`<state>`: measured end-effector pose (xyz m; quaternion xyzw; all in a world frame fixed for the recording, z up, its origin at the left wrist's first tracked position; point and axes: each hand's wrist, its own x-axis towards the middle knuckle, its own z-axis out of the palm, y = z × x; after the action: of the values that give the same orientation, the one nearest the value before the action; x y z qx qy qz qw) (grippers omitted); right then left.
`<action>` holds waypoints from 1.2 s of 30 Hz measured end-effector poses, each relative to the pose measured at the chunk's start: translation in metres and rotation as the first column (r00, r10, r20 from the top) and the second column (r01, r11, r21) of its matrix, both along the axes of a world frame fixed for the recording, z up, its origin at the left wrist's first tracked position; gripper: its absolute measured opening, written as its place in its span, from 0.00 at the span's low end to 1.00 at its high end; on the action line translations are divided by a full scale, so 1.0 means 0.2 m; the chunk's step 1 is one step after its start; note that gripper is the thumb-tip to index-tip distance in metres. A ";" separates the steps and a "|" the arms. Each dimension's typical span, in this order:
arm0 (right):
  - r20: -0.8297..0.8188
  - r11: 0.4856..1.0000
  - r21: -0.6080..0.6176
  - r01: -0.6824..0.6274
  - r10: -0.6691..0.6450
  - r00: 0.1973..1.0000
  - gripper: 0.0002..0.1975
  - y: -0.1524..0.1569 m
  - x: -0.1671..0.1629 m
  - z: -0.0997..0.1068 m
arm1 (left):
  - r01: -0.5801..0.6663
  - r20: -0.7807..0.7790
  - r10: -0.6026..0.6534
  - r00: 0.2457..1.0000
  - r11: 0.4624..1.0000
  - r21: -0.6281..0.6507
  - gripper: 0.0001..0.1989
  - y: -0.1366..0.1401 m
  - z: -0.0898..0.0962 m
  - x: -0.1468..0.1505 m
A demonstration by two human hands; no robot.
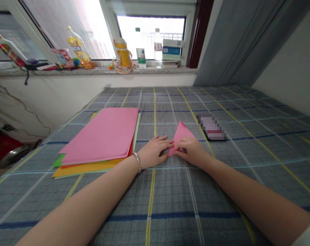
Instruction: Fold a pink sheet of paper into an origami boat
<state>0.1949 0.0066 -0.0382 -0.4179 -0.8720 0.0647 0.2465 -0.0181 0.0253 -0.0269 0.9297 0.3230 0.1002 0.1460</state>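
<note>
Pink sheets [100, 133] top the pile of coloured paper to the left, their edges slightly out of line, with an orange-yellow sheet [90, 167] jutting out along the near side, a bit of bright green [57, 161] at the left corner and a sliver of red [130, 149] by the right edge. From where I stand, all of it lies on a grey checked cloth [113, 212] crossed by yellow, white and blue lines. Just right of the pile comes the left hand [155, 150], a silvery bracelet [137, 161] at its wrist; it lies palm down, fingers stretched out and holding nothing, the tips touching the left edge of a folded pink paper [181, 131]. That small piece sits on the cloth between the two hands, well apart from the pile. It looks like a triangle, its peak pointing away from the person, one side slanting down towards the left fingertips and the other running beneath the right hand [192, 150]. Its visible face is plain and smooth, with a darker line by the peak; the covered part I can't make out. The right hand is curled, thumb and forefinger pinched narrowly on the paper's near corner. Further right lies a dark-edged phone [211, 128], its screen blurred into blocks.
</note>
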 end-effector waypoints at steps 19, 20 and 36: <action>0.003 0.983 -0.080 0.163 -0.163 0.987 0.06 0.00 -0.01 -0.01 | -0.120 0.173 0.096 0.980 0.984 0.131 0.13 -0.03 -0.05 0.06; 0.005 0.984 -0.080 0.161 -0.161 0.987 0.05 0.00 -0.01 0.00 | -0.118 0.171 0.094 0.981 0.984 0.134 0.14 -0.03 -0.04 0.06; 0.068 0.981 -0.046 0.191 -0.187 0.980 0.03 -0.02 -0.02 0.01 | -0.067 0.168 0.042 0.985 0.987 0.149 0.14 -0.04 -0.02 0.05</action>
<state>0.1915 0.0020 -0.0368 -0.5070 -0.8338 0.0505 0.2125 -0.0078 0.0165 -0.0305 0.9175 0.3265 0.2053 0.0969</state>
